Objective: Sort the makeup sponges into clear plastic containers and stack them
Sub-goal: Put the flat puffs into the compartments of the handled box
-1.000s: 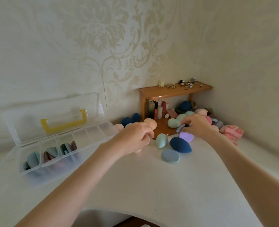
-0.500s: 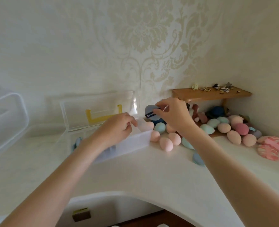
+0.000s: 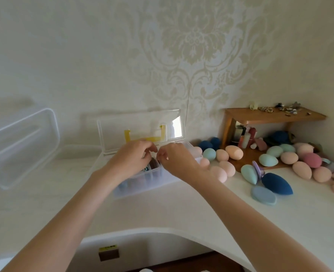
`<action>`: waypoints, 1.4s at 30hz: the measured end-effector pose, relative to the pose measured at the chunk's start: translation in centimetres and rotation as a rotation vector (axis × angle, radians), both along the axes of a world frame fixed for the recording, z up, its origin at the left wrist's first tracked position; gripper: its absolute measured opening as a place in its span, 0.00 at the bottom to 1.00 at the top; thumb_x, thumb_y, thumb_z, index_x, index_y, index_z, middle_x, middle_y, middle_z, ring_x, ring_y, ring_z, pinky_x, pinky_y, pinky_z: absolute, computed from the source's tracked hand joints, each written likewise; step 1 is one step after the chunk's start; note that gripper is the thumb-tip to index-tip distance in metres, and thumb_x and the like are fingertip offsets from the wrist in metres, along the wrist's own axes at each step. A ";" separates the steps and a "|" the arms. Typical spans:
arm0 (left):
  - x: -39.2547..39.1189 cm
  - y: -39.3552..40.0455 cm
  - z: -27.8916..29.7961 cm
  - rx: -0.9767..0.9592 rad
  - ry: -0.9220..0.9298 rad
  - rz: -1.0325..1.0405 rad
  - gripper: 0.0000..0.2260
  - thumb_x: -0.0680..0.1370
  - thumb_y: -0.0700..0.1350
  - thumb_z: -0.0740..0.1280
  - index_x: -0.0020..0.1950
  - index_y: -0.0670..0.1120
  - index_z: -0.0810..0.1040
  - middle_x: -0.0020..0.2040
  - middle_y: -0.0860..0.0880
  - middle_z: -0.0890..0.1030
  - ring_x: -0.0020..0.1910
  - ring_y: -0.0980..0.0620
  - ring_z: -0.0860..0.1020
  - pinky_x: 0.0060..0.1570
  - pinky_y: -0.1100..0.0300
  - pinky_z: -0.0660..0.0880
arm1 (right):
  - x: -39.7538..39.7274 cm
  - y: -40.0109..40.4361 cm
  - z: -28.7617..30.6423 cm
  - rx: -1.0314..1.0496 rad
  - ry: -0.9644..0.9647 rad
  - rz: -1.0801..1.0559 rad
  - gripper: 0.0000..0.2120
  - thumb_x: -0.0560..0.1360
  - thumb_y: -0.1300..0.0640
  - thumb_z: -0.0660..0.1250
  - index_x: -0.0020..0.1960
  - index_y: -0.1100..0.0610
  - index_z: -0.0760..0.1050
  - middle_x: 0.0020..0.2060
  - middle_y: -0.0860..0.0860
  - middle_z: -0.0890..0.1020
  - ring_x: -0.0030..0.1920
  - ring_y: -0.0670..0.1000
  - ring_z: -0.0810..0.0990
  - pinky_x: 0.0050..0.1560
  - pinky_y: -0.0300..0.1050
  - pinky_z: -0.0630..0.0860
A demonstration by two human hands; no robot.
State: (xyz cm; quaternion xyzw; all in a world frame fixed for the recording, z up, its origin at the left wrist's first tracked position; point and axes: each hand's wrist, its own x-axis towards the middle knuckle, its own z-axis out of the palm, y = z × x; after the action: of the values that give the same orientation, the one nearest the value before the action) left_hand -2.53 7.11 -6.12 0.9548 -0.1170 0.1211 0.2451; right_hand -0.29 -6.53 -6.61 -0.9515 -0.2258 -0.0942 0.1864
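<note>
Centrally, a white table (image 3: 162,213) bears an open clear container (image 3: 142,185); loose egg-shaped sponges (image 3: 268,160), likely light and squashy, best pinched mid-body, lie right. Left hand (image 3: 132,157) and right hand (image 3: 175,160) curl over its compartments; contents unclear.

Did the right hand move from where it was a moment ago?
Yes. The right hand went left, away from the wooden shelf, and now sits over the open compartment box beside the left hand.
</note>
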 end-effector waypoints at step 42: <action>1.2 -1.7 -0.7 0.414 0.113 -0.124 0.20 0.79 0.39 0.53 0.63 0.58 0.73 0.66 0.59 0.72 0.70 0.51 0.60 0.68 0.53 0.56 | 0.0 -4.7 2.2 0.475 -0.005 -0.129 0.08 0.75 0.63 0.65 0.54 0.60 0.72 0.39 0.51 0.79 0.28 0.48 0.78 0.38 0.46 0.81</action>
State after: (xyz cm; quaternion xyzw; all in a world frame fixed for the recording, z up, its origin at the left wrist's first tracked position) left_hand -1.29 5.46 -6.80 0.9810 -0.1838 0.0255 0.0572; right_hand -0.26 -11.26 -4.42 -0.8932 -0.1366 -0.1587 0.3979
